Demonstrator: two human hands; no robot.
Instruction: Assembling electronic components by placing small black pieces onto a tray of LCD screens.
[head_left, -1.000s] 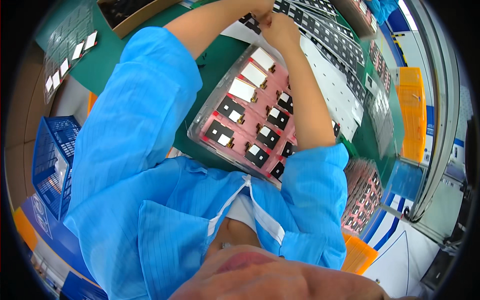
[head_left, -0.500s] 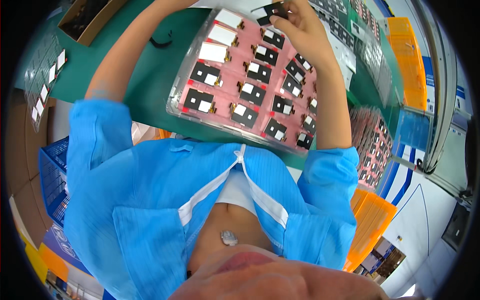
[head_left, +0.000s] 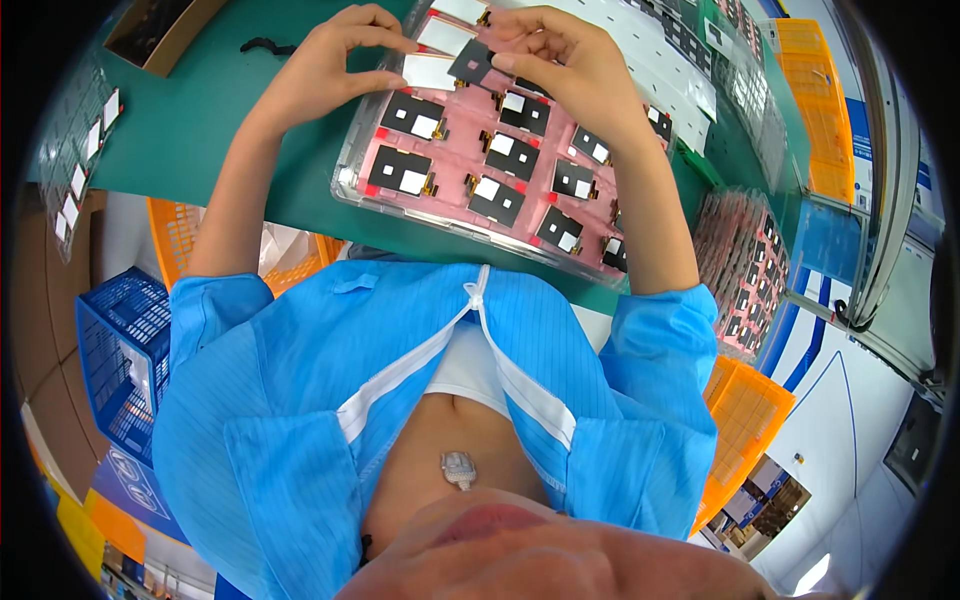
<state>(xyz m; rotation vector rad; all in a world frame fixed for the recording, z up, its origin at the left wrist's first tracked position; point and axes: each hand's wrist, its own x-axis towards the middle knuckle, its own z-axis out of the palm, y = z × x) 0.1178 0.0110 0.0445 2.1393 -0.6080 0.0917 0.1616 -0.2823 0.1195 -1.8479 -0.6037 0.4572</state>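
Observation:
A clear plastic tray (head_left: pixel 350 180) with a pink bed lies on the green table, holding rows of small flat panels with gold-coloured flex tails. Some panels have plain white faces; others carry black film with white patches. Between the thumb and fingers of my right hand (head_left: pixel 575 65) is a black film piece (head_left: pixel 470 62), held over the upper part of the tray. It partly overlaps a white panel (head_left: pixel 428 73). My left hand (head_left: pixel 335 65) is at that panel's left edge, thumb and forefinger apart and nothing visibly gripped. My right hand covers some panels behind it.
A cardboard box (head_left: pixel 150 62) stands at the far left, near a black strip (head_left: pixel 268 47). Stacked trays (head_left: pixel 740 270) are at the right, below a white perforated board (head_left: pixel 685 95). Orange crates (head_left: pixel 815 110) and a blue basket (head_left: pixel 125 350) flank the table.
My left hand has come down and right to the tray's white panels. My right hand has brought the black film piece left and lower, over the panels.

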